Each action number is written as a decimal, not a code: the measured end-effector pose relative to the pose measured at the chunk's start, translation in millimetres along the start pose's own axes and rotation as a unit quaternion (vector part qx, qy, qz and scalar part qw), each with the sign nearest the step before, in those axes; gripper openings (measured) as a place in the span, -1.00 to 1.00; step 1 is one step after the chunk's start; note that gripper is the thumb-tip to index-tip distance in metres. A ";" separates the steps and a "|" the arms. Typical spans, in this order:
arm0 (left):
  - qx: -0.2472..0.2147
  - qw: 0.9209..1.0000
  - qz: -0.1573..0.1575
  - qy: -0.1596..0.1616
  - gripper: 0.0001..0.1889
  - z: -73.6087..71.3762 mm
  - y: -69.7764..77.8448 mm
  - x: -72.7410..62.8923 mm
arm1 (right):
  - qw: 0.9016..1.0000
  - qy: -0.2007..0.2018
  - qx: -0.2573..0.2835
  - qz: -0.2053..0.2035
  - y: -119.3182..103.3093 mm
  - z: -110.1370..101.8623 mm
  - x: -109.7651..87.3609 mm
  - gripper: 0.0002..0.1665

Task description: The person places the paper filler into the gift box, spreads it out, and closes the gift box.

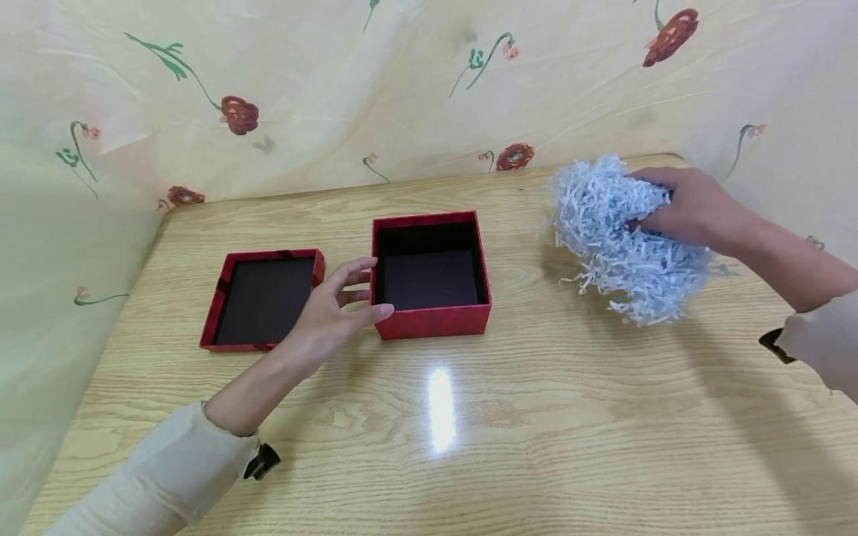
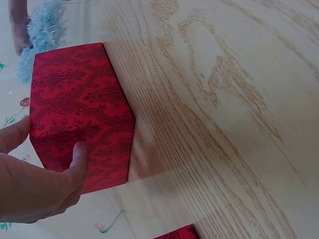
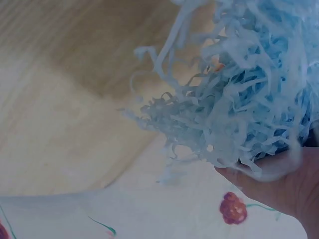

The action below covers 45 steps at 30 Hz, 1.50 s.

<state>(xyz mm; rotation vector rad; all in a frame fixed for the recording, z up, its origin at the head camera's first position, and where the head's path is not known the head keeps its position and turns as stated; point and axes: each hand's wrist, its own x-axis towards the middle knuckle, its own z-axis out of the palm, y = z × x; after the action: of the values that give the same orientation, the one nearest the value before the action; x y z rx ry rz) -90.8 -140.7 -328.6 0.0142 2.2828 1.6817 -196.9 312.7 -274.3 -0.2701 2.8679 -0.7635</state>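
Note:
A red patterned box [image 1: 436, 322] with a black inside stands uncovered on the table, and nothing shows inside it. My left hand [image 1: 331, 305] holds its left front corner, with the thumb on the front face and the fingers along the left side. In the left wrist view, the thumb of that hand [image 2: 42, 181] lies on the red front face of the box [image 2: 82, 109]. At the right, my right hand [image 1: 697, 208] grips a bulky tuft of pale blue shredded paper [image 1: 610, 216]. Loose strands of shredded paper [image 3: 249, 94] hang out past that hand [image 3: 279, 184], over the table.
Left of the box lies its matching red lid [image 1: 261, 347], black inside facing up, partly behind my left hand. The wooden table [image 1: 523, 417] ends at the back against a cream flowered cloth [image 1: 322, 97]. A bright light reflection [image 1: 442, 409] shows on the table front.

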 end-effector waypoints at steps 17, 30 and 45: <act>-0.002 1.000 0.008 -0.003 -0.27 1.3 -1.1 3.5 | 0.998 0.050 0.024 -0.003 -37.9 -32.4 4.8 -0.19; -0.004 1.000 0.007 0.001 -0.27 2.3 -0.2 4.9 | 0.998 0.051 0.002 -0.023 -81.2 -46.8 11.8 -0.15; -0.003 1.000 0.005 0.001 -0.25 2.9 0.4 4.5 | 0.997 0.025 0.022 -0.067 -122.6 -34.7 12.0 -0.14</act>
<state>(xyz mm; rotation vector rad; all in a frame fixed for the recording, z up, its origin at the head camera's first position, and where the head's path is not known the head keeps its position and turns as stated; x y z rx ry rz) -94.5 -137.0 -330.0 0.0247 2.2832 1.6935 -199.3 222.0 -184.0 -0.4470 2.8992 -0.8684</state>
